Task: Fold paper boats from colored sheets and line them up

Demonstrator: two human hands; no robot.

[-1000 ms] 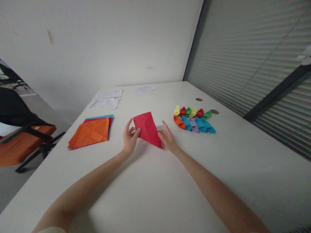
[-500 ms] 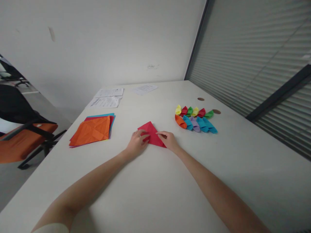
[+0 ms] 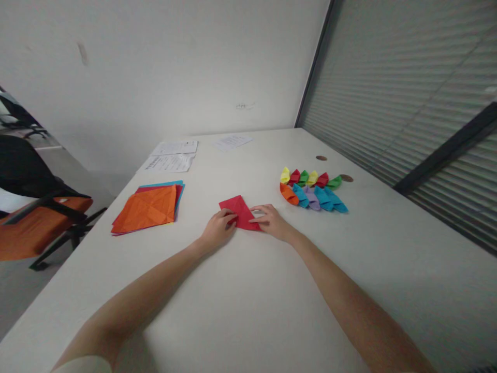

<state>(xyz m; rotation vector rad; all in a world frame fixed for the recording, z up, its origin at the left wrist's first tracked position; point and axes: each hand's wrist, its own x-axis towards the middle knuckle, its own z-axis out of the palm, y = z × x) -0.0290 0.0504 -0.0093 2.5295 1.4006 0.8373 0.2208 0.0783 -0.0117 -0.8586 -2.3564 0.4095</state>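
A red sheet of folded paper point(image 3: 239, 206) lies on the white table in front of me, with crease lines on its face. My left hand point(image 3: 218, 229) holds its lower left part, fingers curled and tips pressed on the paper. At the right edge, my right hand point(image 3: 275, 224) grips the lower right corner between thumb and fingers. That corner is partly hidden by the fingers.
A stack of coloured paper sheets point(image 3: 147, 210), orange on top, lies to the left. Folded paper pieces point(image 3: 310, 198) in several colours stand in two rows at the right. Printed papers point(image 3: 171, 161) lie farther back. An office chair point(image 3: 42, 207) stands beyond the table's left edge.
The right side of the red paper has been folded inward, and its lower right corner sits farther left and up. My right hand has shifted slightly, with its fingers more extended. My left hand stays nearly still.
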